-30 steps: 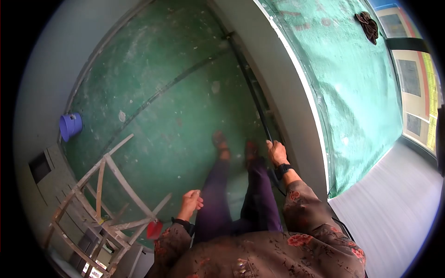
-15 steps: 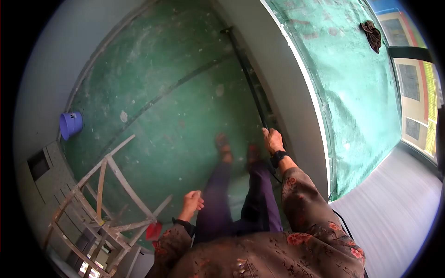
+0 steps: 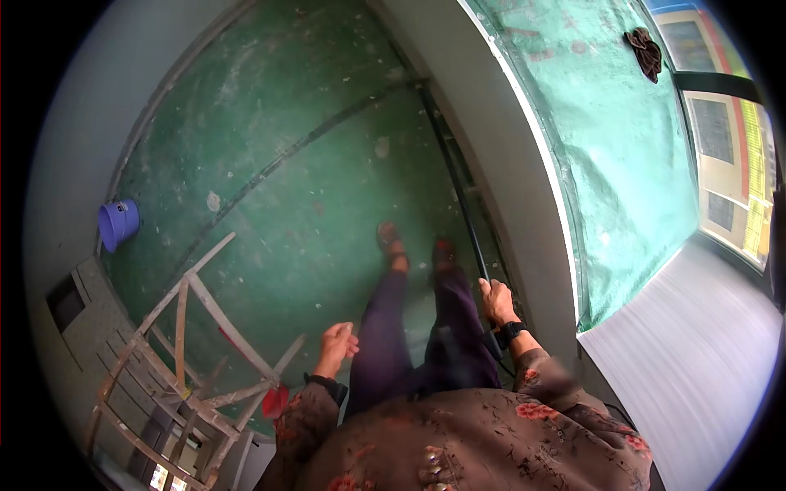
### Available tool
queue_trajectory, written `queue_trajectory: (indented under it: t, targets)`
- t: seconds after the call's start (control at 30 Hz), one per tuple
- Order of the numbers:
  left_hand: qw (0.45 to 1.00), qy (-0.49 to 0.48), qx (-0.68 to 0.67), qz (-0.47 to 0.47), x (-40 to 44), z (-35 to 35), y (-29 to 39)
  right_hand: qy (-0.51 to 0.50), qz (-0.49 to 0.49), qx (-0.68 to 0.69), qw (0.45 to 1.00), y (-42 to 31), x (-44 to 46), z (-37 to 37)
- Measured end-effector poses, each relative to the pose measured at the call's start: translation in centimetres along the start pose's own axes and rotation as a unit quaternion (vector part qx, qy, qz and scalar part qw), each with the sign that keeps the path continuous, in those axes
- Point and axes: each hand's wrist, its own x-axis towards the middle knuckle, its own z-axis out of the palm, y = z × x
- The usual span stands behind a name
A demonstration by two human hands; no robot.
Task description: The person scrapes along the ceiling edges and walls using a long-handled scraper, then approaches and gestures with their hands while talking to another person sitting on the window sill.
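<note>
While the right arm [image 3: 532, 356] is stretched forward and low, the black pole [image 3: 458, 184] is gripped by the right hand [image 3: 499, 304], its fingers clamped around the shaft. The pole is slanted along the right edge of the green floor [image 3: 278, 221], beside the grey wall [image 3: 491, 123]. The left arm [image 3: 304, 413] is bent, and the left hand [image 3: 333, 349] is held near the left thigh [image 3: 381, 335], fingers curled together.

A purple bucket [image 3: 119, 224] sits beyond the wooden frame [image 3: 181, 327], with a red object [image 3: 276, 402] just beside it. A crumpled dark cloth [image 3: 645, 56] lies well apart from the frame.
</note>
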Motion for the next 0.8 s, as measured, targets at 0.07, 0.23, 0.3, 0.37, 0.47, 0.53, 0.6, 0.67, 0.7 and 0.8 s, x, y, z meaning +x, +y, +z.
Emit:
queue_trajectory:
  t: [0.07, 0.23, 0.3, 0.37, 0.47, 0.53, 0.6, 0.67, 0.7, 0.8]
  targets:
    - [1.000, -0.002, 0.005, 0.004, -0.2, 0.0, 0.4, 0.006, -0.007, -0.008, 1.000, -0.8, 1.0, -0.1]
    - [1.000, -0.012, 0.009, 0.007, 0.5, -0.3, 0.4, 0.028, -0.032, -0.006, 0.999, -4.4, 6.1, -0.1]
    - [1.000, -0.007, 0.010, 0.003, 0.6, -0.4, 0.5, 0.035, -0.050, 0.005, 0.998, -6.6, 8.2, -0.7]
    - [1.000, -0.005, 0.006, -0.007, 0.4, -0.8, 0.4, 0.034, -0.056, 0.005, 0.998, -8.0, 8.4, -1.4]
    - [1.000, -0.007, -0.024, 0.009, -0.1, -1.7, 0.9, 0.029, -0.050, -0.014, 0.998, -7.4, 6.7, -1.0]
    - [0.999, -0.003, -0.037, 0.010, 0.0, -2.5, 1.2, 0.033, -0.025, -0.037, 0.998, -6.7, 5.2, -0.8]
    - [0.999, 0.001, -0.049, -0.001, -0.2, -3.5, 1.2, 0.042, -0.029, -0.052, 0.997, -6.7, 4.1, -0.7]
    - [0.998, 0.010, -0.054, 0.007, -0.4, -4.4, 1.6, 0.038, -0.034, -0.040, 0.998, -7.4, 4.1, -0.9]
    - [0.998, 0.009, -0.055, 0.009, -0.4, -4.9, 2.0, 0.037, -0.037, -0.025, 0.998, -8.2, 4.2, -1.2]
    - [0.999, 0.025, -0.039, 0.012, -0.1, -5.9, 3.2, 0.051, -0.066, -0.022, 0.996, -11.4, 6.2, -1.8]
